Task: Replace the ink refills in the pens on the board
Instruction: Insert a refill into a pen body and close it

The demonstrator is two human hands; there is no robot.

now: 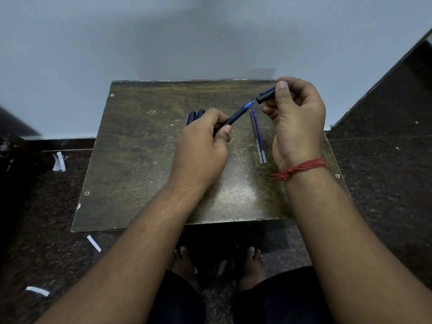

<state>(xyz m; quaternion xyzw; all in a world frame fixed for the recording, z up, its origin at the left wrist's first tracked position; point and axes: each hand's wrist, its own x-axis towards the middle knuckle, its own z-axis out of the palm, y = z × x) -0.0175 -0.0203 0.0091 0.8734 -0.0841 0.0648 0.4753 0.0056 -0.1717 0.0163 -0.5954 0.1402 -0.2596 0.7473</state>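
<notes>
My left hand (201, 146) grips a black pen (235, 116) with a blue tip, its point aimed up and to the right. My right hand (295, 122) pinches the black and blue pen cap (266, 95), whose open end sits just beyond the pen's point, a small gap between them. Two thin refills (258, 136), one grey and one purple, lie side by side on the brown board (140, 148) between my hands. Two more blue-black pens (195, 114) rest on the board behind my left hand, partly hidden by it.
The board lies on a dark speckled floor against a pale wall. White paper scraps (59, 162) lie on the floor at the left, with strips (94, 243) nearer me. My bare feet (184, 263) show below the board's near edge. A red thread (301, 168) circles my right wrist.
</notes>
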